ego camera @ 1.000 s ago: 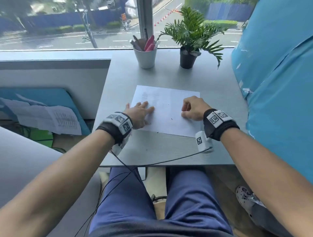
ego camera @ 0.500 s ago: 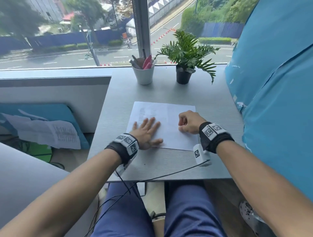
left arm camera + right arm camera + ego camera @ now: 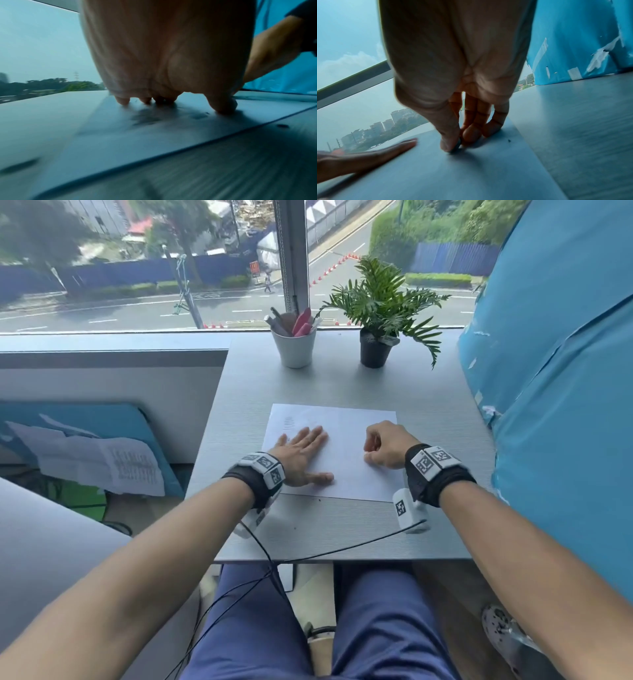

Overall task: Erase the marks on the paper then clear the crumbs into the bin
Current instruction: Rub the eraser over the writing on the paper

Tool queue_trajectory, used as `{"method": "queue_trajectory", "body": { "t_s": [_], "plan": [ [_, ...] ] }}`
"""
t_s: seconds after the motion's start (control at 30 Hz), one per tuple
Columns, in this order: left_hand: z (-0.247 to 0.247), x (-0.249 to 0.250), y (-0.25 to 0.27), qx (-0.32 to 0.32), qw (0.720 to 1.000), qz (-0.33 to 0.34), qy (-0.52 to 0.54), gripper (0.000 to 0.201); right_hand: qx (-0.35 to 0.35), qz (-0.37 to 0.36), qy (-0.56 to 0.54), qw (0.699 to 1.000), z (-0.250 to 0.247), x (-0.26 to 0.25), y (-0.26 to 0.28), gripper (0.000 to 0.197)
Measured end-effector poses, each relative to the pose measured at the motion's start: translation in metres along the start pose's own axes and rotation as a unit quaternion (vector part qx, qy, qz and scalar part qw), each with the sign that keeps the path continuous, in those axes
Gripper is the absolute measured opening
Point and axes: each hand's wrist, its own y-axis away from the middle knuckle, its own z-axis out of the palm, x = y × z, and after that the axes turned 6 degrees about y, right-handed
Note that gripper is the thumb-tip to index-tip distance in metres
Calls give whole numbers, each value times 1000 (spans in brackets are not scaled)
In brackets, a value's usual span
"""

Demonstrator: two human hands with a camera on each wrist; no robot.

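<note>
A white sheet of paper (image 3: 346, 474) lies on the grey desk (image 3: 342, 529), with faint pencil marks (image 3: 289, 422) near its far left corner. My left hand (image 3: 315, 455) presses flat on the sheet's left half, fingers straight and thumb out. Under that hand (image 3: 185, 104) the left wrist view shows dark smudges (image 3: 145, 119) on the paper. My right hand (image 3: 370, 449) is curled on the sheet's right half. In the right wrist view this hand (image 3: 455, 143) pinches a small dark eraser (image 3: 458, 145) down against the paper. Dark crumbs (image 3: 509, 140) lie close by. No bin is in view.
A white cup of pens (image 3: 294, 347) and a potted plant (image 3: 375, 350) stand at the desk's far edge by the window. A blue padded wall (image 3: 555, 405) bounds the right side. A speck (image 3: 320, 499) lies on the desk before the paper. Cables (image 3: 342, 551) cross the near edge.
My left hand has slid from the paper's left edge further onto the sheet and flattened out. The right hand stays curled on the right half. My view has tilted upward.
</note>
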Motion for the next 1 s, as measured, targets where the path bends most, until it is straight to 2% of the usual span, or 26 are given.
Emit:
{"method": "queue_trajectory", "body": {
  "t_s": [0.13, 0.23, 0.33, 0.43, 0.5, 0.63, 0.83, 0.9, 1.0],
  "plan": [
    [-1, -34, 26, -4, 998, -51, 36, 110, -2, 4, 10, 1000, 0, -4, 2, 11],
    [-1, -41, 40, 5, 998, -55, 38, 105, -2, 6, 44, 999, -1, -13, 6, 7],
    [0, -32, 50, 60, 996, -57, 31, 102, 7, -7, 69, 998, 2, -26, 11, 11],
    [1, -19, 56, 120, 991, -67, 1, 99, 17, -53, 49, 997, 10, -47, 17, 11],
    [3, -14, 56, 131, 990, -53, 1, 100, 20, -87, 34, 995, 15, -63, 18, 13],
    [7, -14, 52, 65, 996, -17, 51, 104, 26, -116, 21, 993, 29, -82, 14, 15],
    [-2, -14, 44, -4, 998, -65, -6, 119, 58, -119, 5, 991, 35, -88, 12, 7],
    [-2, -13, 45, -5, 997, -68, -23, 118, 27, -131, 2, 991, 38, -87, 21, 7],
    [-1, -12, 44, -2, 997, -68, -26, 119, -69, -174, 21, 982, 37, -92, 36, 9]
  ]
}}
